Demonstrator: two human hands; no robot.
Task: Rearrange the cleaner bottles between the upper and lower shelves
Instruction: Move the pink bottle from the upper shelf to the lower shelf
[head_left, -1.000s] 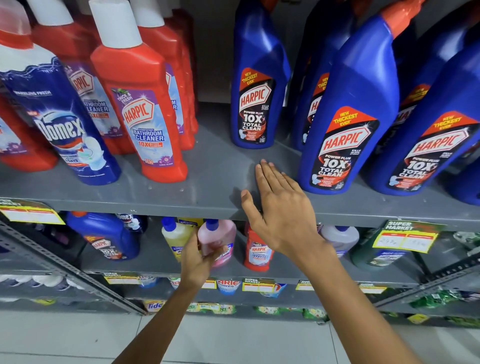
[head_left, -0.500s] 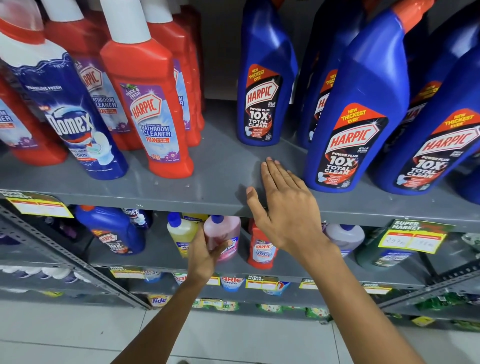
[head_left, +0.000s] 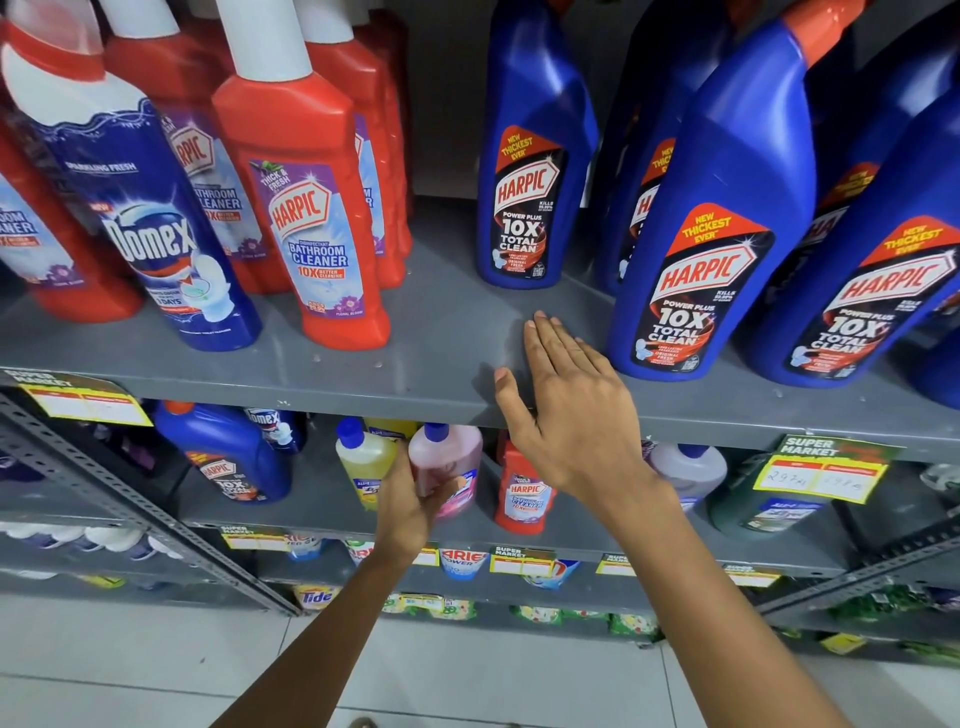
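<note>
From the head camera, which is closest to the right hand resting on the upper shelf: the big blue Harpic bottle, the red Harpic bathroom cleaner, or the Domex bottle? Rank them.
From the right hand:
1. Big blue Harpic bottle, just right of the fingers.
2. Red Harpic bathroom cleaner, to the left across a bare stretch of the upper shelf.
3. Domex bottle, farther left still.

Grey upper shelf (head_left: 441, 332). Red bathroom cleaner bottle (head_left: 306, 208) with white cap and purple label. Dark blue Domex bottle (head_left: 150, 234), white top. Blue Harpic bottle (head_left: 706, 218) with orange cap, black-and-red label. Below, pink bottle (head_left: 447, 462) and yellow bottle (head_left: 363, 462), both blue-capped.
</note>
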